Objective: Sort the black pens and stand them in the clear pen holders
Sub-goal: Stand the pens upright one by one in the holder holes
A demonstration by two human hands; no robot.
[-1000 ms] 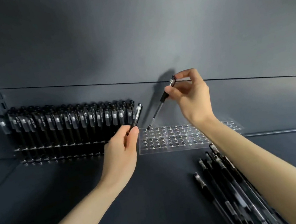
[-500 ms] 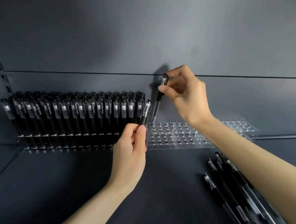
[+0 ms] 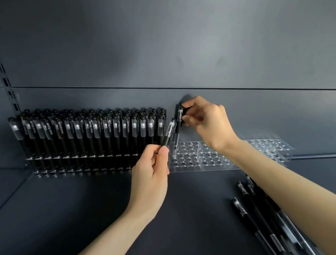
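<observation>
Fingers on both hands pinch a black pen each: beside the packed rack, over the empty clear pen holder, the right hand holds its pen near upright at a back-left hole, so keep it plumb and ease straight down, with the left hand holding the spare pen aside.

Count log, head view.
- Hands: two, left hand and right hand.
- Pens held: two. One tilted pen in the left, a second pen in the right.
- Standing pens in the filled holder: well over a dozen across the front row, more rows behind. I cannot resolve a total.
- Loose pens lying lower right: at least four, others hidden by the forearm.
- Empty clear holders: one strip, seams too faint to count units.
</observation>
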